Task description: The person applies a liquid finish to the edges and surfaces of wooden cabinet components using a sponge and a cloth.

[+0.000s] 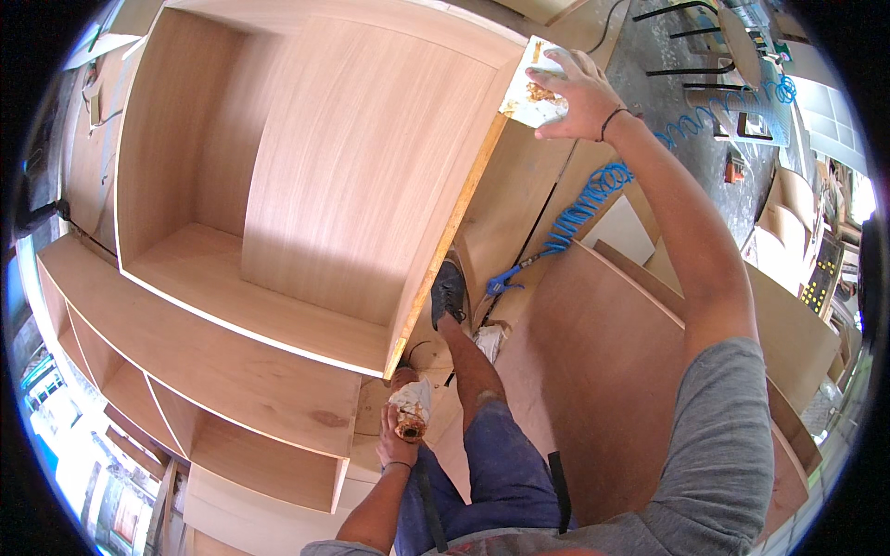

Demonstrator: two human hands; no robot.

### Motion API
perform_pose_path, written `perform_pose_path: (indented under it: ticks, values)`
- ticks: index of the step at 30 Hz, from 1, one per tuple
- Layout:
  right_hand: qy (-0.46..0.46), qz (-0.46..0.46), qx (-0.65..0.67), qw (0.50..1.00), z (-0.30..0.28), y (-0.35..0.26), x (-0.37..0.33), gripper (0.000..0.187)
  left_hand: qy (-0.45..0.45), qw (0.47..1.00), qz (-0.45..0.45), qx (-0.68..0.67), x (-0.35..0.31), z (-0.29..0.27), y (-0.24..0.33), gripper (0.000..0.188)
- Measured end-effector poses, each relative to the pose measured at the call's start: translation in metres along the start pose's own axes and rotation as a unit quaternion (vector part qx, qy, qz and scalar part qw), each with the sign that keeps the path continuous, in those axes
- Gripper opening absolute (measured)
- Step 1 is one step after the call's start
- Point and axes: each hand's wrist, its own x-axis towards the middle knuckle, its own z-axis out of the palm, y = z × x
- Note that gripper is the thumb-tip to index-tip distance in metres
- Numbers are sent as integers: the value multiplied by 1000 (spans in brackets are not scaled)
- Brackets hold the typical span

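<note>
My right hand (586, 100) reaches to the far right corner of a pale wooden cabinet (343, 157). Its fingers grip a flat white spreader card (516, 95) smeared with brown glue, held against the corner. A yellowish-brown coat runs along the cabinet's right-hand edge (451, 232), from that corner down to the near one. Low in front of my body, my left hand (393, 447) is wrapped round a white container (411, 406) stained with brown glue. The container's dark round opening faces me. Part of the left fingers is hidden behind it.
A long, low shelf unit (250, 380) stands at the left. A blue air gun (503, 281) on a coiled blue hose (593, 199) lies right of my shoe (449, 292). Large wooden panels (603, 371) lean at the right. A chair (737, 46) is at the far right.
</note>
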Motion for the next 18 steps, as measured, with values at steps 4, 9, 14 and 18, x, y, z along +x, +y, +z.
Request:
perform_pose_path:
  ticks: [4,9,14,18]
  values:
    - [-42,11,-17,999,-6,-2,-1,87,-59,995,-57,-50,0,-30,27,94]
    - [-41,12,-33,999,-17,-2,0,88,-71,992,-76,-71,-3,-28,23,96]
    - [-29,-1,-19,999,-12,7,7,88,-42,996,-42,-65,-4,-20,18,97]
    - [-69,22,-44,996,-18,9,5,87,-43,995,-45,-79,-1,-23,23,96]
